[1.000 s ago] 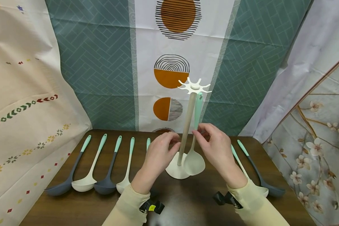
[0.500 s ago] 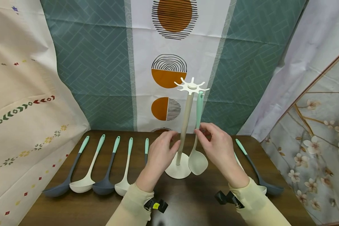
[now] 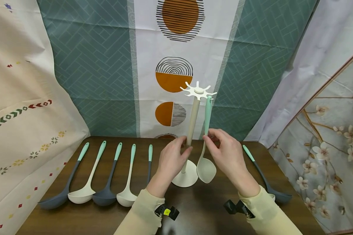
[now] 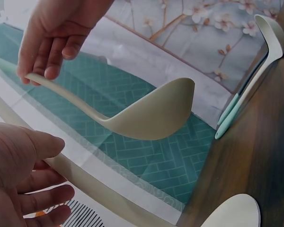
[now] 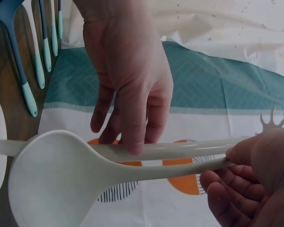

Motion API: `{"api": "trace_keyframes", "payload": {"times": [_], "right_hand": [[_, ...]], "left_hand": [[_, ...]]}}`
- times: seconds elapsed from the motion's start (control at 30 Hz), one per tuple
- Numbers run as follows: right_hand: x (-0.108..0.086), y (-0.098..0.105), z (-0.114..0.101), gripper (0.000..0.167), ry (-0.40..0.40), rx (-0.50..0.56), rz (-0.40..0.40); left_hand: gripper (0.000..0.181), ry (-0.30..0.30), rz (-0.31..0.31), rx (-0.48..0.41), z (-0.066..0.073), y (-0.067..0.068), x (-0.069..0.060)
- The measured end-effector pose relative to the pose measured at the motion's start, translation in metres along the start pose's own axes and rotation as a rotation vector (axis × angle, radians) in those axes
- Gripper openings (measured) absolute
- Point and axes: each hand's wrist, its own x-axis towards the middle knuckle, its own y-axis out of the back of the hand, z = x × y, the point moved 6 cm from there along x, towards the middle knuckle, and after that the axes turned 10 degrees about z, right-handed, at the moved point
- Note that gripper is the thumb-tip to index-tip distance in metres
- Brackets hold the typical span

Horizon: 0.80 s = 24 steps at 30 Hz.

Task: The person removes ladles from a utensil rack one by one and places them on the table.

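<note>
A cream ladle (image 3: pixel 206 169) with a mint handle hangs upright right of the utensil stand (image 3: pixel 193 120), its bowl above the table. My right hand (image 3: pixel 226 148) pinches it where mint meets cream. The handle's top touches a prong of the star-shaped rack (image 3: pixel 198 92); whether the hole is over the prong I cannot tell. My left hand (image 3: pixel 172 160) holds the stand's pole low down, thumb in front and fingers behind, as the right wrist view shows. The stand's round white base (image 3: pixel 185 179) sits on the table.
On the brown table (image 3: pixel 194 212) several grey and cream ladles lie in a row at left, including a grey ladle (image 3: pixel 106 195). At right lies another grey ladle (image 3: pixel 279 196), beside a cream one mostly behind my right sleeve. A patterned curtain (image 3: pixel 94 65) hangs behind.
The ladle has shifted slightly right, away from the pole, its handle top moving out to the prong's end. My left thumb and fingers have come round the pole. The view has turned a little.
</note>
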Motion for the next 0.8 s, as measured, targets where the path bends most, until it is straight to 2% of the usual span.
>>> {"api": "trace_keyframes", "payload": {"times": [0.2, 0.4, 0.8], "right_hand": [[-0.0017, 0.0005, 0.0016, 0.012, -0.006, 0.01, -0.003], [-0.0012, 0.0018, 0.0003, 0.011, -0.004, 0.018, 0.01], [-0.001, -0.0013, -0.0026, 0.011, -0.012, 0.021, -0.001]], "left_hand": [[0.029, -0.003, 0.025, -0.012, 0.0001, 0.0002, 0.0003], [0.02, -0.036, 0.073, -0.007, 0.0, 0.0037, 0.0028], [0.019, -0.058, 0.085, 0.035, -0.0029, 0.0074, 0.0015]]}}
